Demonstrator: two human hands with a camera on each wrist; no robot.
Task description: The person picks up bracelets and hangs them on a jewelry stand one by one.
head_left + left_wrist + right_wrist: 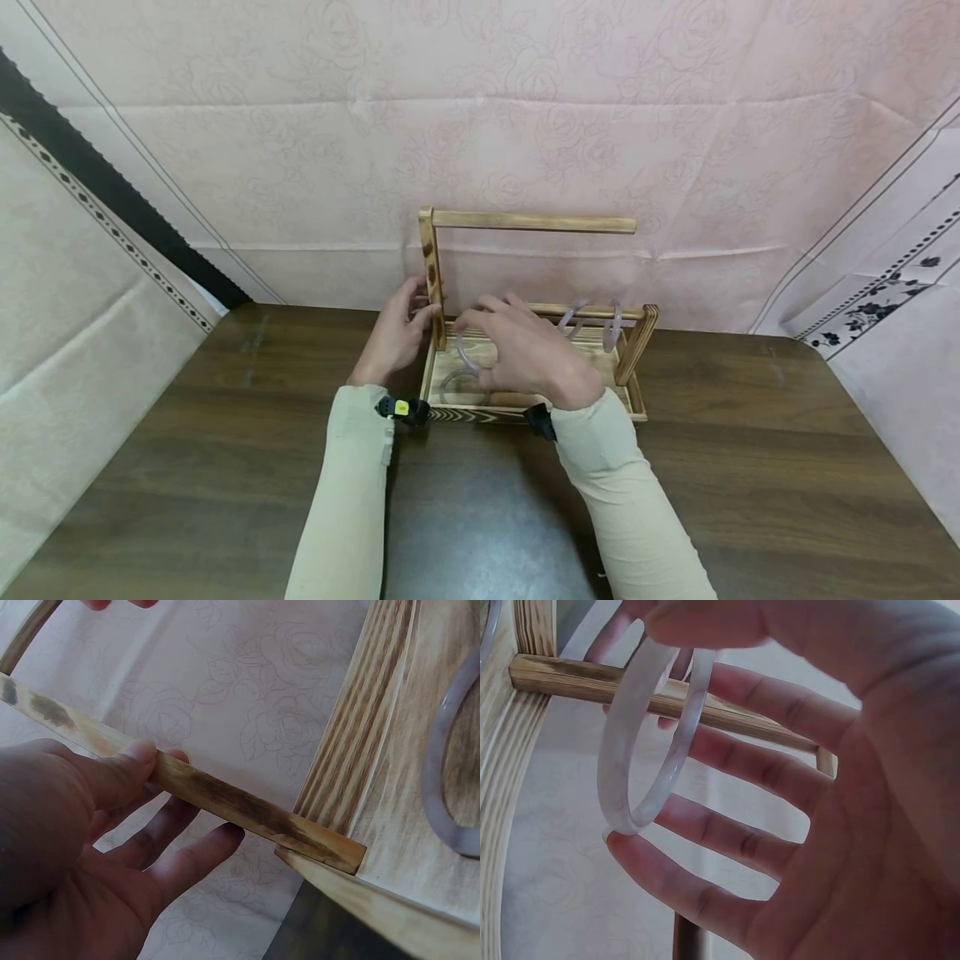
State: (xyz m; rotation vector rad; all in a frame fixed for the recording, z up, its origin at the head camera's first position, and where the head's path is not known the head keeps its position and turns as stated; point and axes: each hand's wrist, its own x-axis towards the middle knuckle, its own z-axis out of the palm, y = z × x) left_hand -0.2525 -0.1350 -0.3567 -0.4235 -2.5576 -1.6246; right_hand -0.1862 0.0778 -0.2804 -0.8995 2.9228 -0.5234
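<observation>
My left hand [395,332] grips the upright post [431,279] at the left end of a wooden stand; in the left wrist view the thumb and fingers of that hand [97,825] pinch the post [232,802]. My right hand [528,348] holds a pale translucent bangle [463,352] just right of the post, above the stand's tray [528,410]. In the right wrist view this bangle [622,742] sits between the thumb and the spread fingertips of the hand [810,772]. Another bangle [453,387] lies in the tray at front left.
More bangles [612,329] hang on the lower rear bar [546,309] at the right. The top bar [532,222] extends right from the post, its right end without support. A short slanted post [636,346] stands at the right. The brown table [750,467] meets a patterned cloth [525,158] behind.
</observation>
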